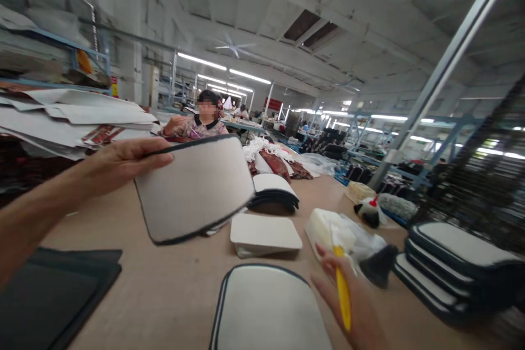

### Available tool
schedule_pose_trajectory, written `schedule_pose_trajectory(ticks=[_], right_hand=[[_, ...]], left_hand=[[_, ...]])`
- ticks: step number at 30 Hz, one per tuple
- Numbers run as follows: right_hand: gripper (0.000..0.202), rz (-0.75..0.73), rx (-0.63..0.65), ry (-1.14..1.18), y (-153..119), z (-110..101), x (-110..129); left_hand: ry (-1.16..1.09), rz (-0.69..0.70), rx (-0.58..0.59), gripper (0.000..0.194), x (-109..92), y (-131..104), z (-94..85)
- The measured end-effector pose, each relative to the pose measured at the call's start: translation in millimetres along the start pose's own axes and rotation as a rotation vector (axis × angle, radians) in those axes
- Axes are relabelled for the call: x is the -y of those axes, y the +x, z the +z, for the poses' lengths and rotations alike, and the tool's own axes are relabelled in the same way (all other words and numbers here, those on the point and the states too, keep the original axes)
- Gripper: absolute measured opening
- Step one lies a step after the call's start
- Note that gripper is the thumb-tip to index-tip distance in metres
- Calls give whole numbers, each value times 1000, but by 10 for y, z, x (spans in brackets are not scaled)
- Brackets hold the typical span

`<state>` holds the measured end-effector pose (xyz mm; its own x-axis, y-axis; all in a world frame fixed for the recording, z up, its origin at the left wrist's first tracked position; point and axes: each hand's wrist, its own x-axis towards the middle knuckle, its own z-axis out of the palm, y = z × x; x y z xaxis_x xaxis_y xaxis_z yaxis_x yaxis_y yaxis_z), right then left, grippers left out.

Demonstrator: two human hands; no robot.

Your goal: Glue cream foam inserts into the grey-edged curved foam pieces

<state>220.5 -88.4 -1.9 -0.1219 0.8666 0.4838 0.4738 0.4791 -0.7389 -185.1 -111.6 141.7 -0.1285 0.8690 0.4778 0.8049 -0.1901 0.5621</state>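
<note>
My left hand (135, 158) pinches the upper left edge of a white panel with a dark border (197, 191), lifted and tilted above the table. In my right hand (363, 306) is a yellow-handled tool (343, 292); its pale tip blurs into the white things behind, so its kind is unclear. Just left of that hand, a short stack of dark-edged white panels (270, 306) lies on the table. Beyond it sits a pile of plain white boards (266, 232). Curved dark-edged panels (274, 186) are stacked farther back.
Dark sheets (53, 295) cover the near left of the brown table (164, 295). A tall stack of panels (459, 262) stands at right, beside a white block with plastic wrap (328, 224) and a dark cone-like object (379, 265). Across the table sits another person (200, 123).
</note>
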Motion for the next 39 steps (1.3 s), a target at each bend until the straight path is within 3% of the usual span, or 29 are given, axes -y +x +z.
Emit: schedule_pose_trajectory(ticks=[2, 5, 7, 9, 12, 14, 17, 19, 21, 23, 24, 27, 30, 33, 36, 39], right_hand=[[22, 18, 55, 273, 130, -87, 172], [28, 97, 118, 579, 192, -165, 324], [34, 172, 29, 539, 129, -195, 239], [37, 251, -87, 428, 15, -203, 0], [40, 340, -85, 283, -180, -133, -489], [38, 328, -49, 152, -302, -35, -802], [33, 155, -79, -176, -439, 82, -1169], [30, -31, -89, -399, -456, 61, -1302], [30, -199, -61, -503, -376, -50, -1295], [35, -254, -9, -492, -186, -196, -1124], [40, -226, 38, -465, -53, -256, -988], [49, -13, 6, -404, 450, -272, -530], [44, 32, 45, -166, 996, 30, -270], [39, 86, 198, 125, 1447, 571, -297], [30, 132, 344, 197, 1723, 1149, -423], [25, 124, 436, 193, 1832, 1587, -499]], left_hand=[[-159, 77, 280, 46, -347, -73, 156], [-251, 183, 645, 39, -729, -119, 640], [-248, 239, 763, 35, -815, -80, 1008], [-207, 254, 814, 31, -773, -28, 1359], [-104, 201, 830, 22, -598, -73, 1842], [-16, 152, 771, 18, -498, -230, 2120], [140, 115, 619, 28, -444, -547, 2410], [206, 148, 579, 18, -450, -692, 2500], [224, 213, 587, 14, -446, -712, 2530], [241, 265, 567, 21, -389, -618, 2545], [260, 275, 543, 25, -333, -547, 2561], [338, 249, 518, 43, -71, -373, 2672], [370, 221, 562, 49, 211, -358, 2836], [379, 290, 550, 41, 379, -413, 2963], [372, 402, 511, 34, 458, -425, 3067], [349, 462, 459, 34, 540, -411, 3194]])
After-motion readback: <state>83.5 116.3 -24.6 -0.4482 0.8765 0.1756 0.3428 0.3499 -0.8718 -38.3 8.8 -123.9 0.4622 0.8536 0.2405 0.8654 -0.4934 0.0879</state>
